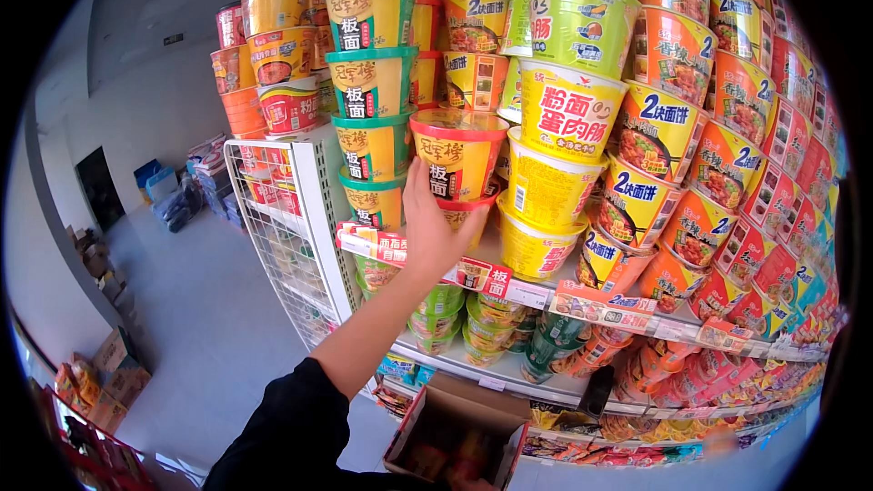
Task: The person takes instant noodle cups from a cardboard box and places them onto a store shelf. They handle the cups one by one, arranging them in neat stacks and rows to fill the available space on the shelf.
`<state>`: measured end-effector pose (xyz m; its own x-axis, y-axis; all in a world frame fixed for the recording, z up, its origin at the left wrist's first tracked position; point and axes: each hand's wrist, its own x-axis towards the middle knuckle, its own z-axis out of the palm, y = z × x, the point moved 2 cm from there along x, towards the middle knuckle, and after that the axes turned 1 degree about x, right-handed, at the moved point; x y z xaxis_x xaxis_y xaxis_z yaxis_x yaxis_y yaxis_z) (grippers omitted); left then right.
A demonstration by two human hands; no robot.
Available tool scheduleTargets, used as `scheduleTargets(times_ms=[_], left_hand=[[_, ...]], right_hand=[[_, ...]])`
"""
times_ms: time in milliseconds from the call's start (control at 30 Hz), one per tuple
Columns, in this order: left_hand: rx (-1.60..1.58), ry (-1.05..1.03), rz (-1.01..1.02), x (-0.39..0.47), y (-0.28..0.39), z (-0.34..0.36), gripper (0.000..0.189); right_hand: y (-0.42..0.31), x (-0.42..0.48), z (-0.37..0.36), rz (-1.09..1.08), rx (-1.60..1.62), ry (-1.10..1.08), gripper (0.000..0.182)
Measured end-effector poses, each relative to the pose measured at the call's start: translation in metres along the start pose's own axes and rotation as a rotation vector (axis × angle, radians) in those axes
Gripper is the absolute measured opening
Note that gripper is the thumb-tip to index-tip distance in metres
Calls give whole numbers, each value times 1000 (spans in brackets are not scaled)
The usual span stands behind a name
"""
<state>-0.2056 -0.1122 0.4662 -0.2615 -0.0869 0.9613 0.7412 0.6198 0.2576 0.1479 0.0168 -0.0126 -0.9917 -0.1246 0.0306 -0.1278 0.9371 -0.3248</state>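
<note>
My left hand point(440, 225) reaches up to the shelf and grips a yellow instant-noodle tub with a red lid point(464, 150). Its fingers lie along the tub's left side, with the thumb low on the right. Directly beneath is another red-lidded tub point(464, 215), partly covered by the hand. A stack of green-lidded noodle tubs point(375, 85) rises just left; yellow tubs point(552, 177) are stacked to the right. Below, an open cardboard box point(487, 399) has red and yellow tubs in its shadowed inside. Only a sliver of my right hand point(470, 483) shows at its near edge.
Orange noodle tubs point(655, 136) fill the shelf farther right. Price labels line the shelf edge point(528, 294). Smaller green tubs point(436, 310) sit on the level below. A wire side panel point(273, 245) closes the shelf's left end. Cartons point(119, 382) stand on the floor point(204, 327).
</note>
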Motion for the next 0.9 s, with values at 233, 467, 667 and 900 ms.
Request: scheduleTargets(times_ms=[233, 467, 667, 900], left_hand=[[-792, -766, 356, -242, 69, -35, 25], [-206, -2116, 203, -483, 21, -7, 44], [98, -2663, 84, -525, 30, 20, 56], [8, -2348, -59, -663, -53, -1, 51]], right_hand=[[-28, 18, -55, 239, -60, -500, 66], [-36, 11, -74, 206, 53, -229, 26], [-30, 14, -69, 291, 148, -271, 27], [-30, 16, -67, 322, 186, -307, 28]])
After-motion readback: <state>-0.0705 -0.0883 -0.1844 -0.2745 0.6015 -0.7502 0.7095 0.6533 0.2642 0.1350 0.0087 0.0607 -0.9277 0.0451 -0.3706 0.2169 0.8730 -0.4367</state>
